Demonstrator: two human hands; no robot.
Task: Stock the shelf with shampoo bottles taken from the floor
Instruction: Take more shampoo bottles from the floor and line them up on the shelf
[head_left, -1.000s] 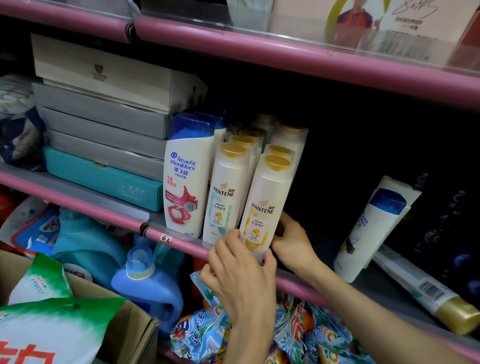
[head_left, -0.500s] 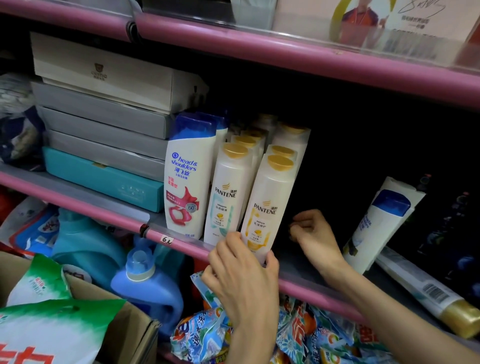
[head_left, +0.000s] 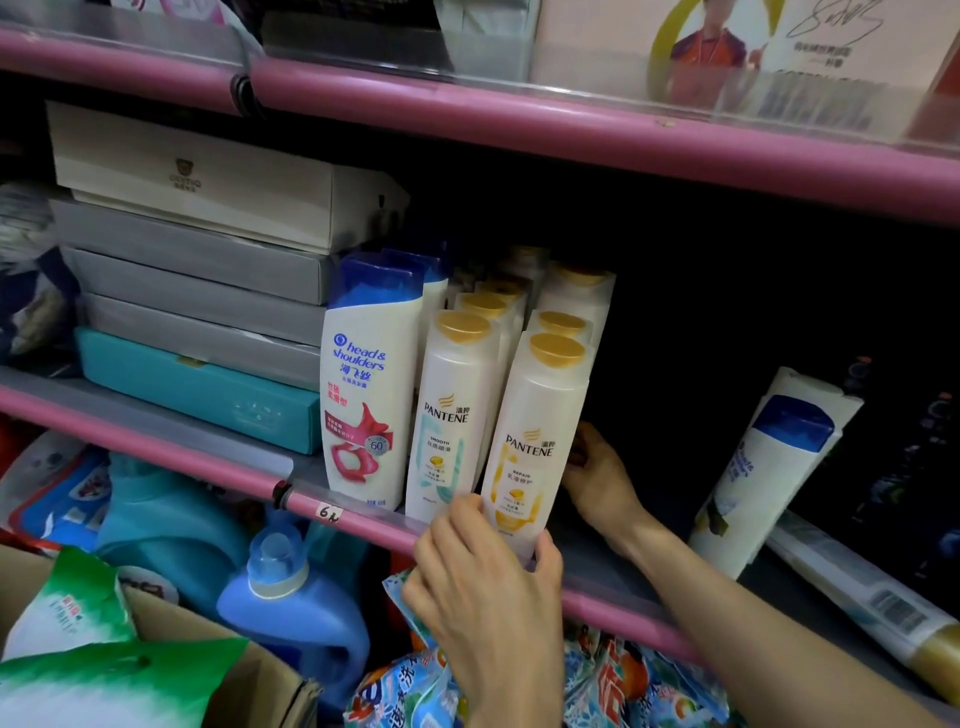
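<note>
Pantene bottle tilts on the shelf beside its twin, left hand fingers clamped on its base, right hand fingers touching its side.

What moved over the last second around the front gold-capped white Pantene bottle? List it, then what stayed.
The right hand left the gold-capped white Pantene bottle, swung out right, then returned to its right side. The left hand kept gripping the bottle's base. The blue-capped Head & Shoulders bottle and the stacked boxes stayed put.
</note>
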